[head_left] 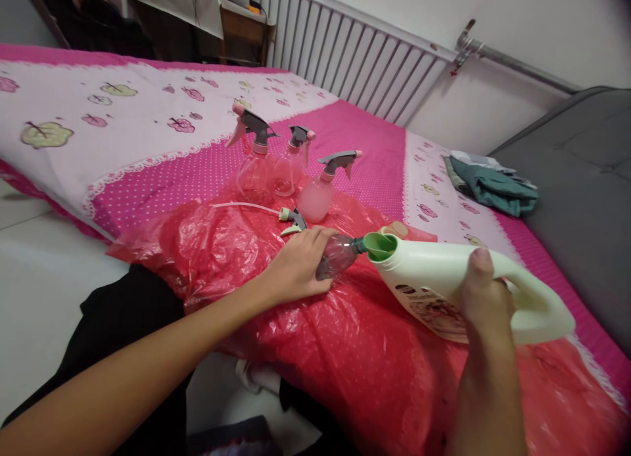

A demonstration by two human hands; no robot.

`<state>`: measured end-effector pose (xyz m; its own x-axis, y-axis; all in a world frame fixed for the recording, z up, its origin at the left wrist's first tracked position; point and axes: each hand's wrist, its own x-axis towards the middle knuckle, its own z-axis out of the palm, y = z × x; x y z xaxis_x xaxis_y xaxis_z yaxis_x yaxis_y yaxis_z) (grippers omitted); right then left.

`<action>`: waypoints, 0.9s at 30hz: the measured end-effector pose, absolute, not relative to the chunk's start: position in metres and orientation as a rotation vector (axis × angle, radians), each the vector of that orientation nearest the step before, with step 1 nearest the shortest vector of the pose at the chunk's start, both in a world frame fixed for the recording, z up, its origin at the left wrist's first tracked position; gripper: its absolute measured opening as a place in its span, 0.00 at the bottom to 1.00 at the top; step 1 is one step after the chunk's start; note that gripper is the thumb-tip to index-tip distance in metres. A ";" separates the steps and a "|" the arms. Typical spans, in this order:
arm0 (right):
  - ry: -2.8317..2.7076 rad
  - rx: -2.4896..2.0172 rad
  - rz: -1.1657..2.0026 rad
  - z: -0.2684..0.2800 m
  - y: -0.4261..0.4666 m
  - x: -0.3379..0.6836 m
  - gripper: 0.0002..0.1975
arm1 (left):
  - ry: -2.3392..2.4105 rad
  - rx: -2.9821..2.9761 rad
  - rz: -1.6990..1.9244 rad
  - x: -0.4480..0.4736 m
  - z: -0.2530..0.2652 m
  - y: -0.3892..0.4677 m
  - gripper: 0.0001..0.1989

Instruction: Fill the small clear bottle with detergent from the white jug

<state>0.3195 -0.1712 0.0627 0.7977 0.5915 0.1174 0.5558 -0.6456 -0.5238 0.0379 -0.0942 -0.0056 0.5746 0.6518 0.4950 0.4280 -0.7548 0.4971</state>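
Note:
My left hand (302,264) is wrapped round a small clear bottle (340,256), which is tilted with its neck to the right. Its neck meets the green spout (378,246) in the mouth of a large pale jug (424,262). My right hand (486,292) grips this jug, which lies tipped toward the bottle; a printed label shows on its side. Whether liquid is flowing I cannot tell. Just beyond my left hand lies a loose green and grey spray head (294,221) with its thin tube (241,205) pointing left.
Three pink spray bottles (315,200) stand behind on a red plastic sheet (227,246) spread over the bed (365,134). An orange-tan cap (396,229) sits behind the jug's mouth. Folded clothes (497,186) lie near the grey headboard (566,154). A radiator (345,48) lines the wall.

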 end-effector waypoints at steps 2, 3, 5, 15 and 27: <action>-0.858 -2.431 0.084 0.063 -0.172 0.319 0.49 | 0.882 2.482 0.971 0.038 -0.005 -0.094 0.33; -0.859 -2.430 0.086 0.063 -0.172 0.319 0.50 | 0.884 2.478 0.970 0.038 -0.005 -0.094 0.33; -0.852 -2.433 0.090 0.063 -0.171 0.320 0.50 | 0.888 2.473 0.968 0.038 -0.005 -0.094 0.33; -0.834 -2.423 0.090 0.062 -0.172 0.322 0.50 | 0.892 2.476 0.973 0.038 -0.004 -0.095 0.33; -0.840 -2.412 0.080 0.060 -0.172 0.322 0.50 | 0.893 2.484 0.975 0.038 -0.005 -0.095 0.34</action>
<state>0.3223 -0.1715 0.0602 0.8004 0.5858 0.1277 0.5513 -0.6353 -0.5408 0.0384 -0.0946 -0.0055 0.5701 0.6569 0.4934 0.4340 -0.7508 0.4980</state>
